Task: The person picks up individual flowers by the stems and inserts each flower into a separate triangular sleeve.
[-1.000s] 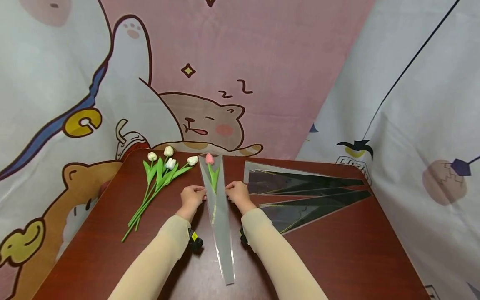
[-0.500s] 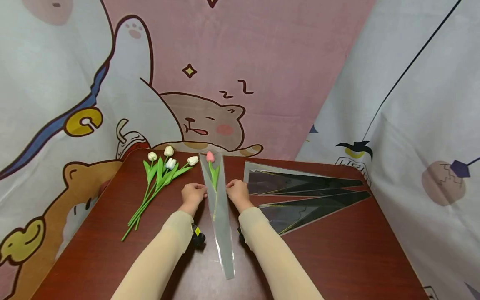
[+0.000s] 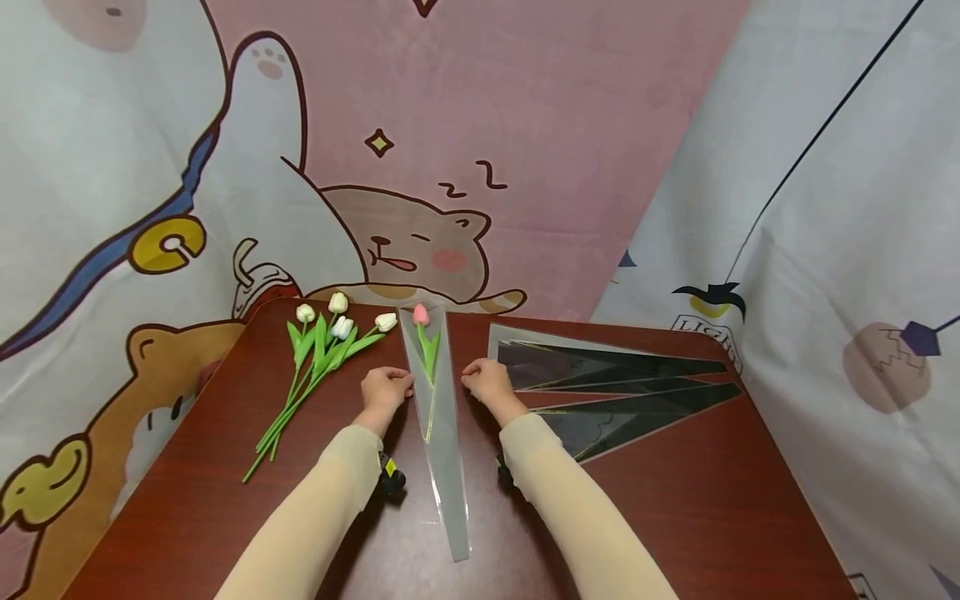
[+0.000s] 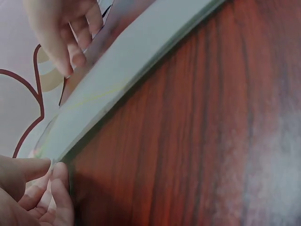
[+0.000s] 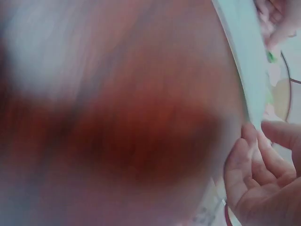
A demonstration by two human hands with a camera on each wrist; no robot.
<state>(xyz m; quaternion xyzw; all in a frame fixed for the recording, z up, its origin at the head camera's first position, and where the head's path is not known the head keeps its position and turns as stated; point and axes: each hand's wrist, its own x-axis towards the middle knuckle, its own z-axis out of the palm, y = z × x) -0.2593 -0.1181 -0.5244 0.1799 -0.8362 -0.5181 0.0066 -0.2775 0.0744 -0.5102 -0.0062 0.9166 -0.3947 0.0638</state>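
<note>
Grey sleeve (image 3: 450,479) with pink tulip (image 3: 422,315), over the desk (image 3: 675,508) between the hands, its long axis running away from the person. The left hand (image 3: 386,389), nearer, pinches the left edge; the right hand (image 3: 491,385) stands just off the right edge, fingers apparently loose, though its wrist view is blurred.

"Z Z" (image 3: 492,175) on pink cloth (image 3: 570,125); "LIGH…" (image 3: 697,322) on white cloth (image 3: 832,208)

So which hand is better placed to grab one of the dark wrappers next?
Probably the right hand: it looks free and is beside the dark wrappers, while the left hand pinches the grey wrapper.
</note>
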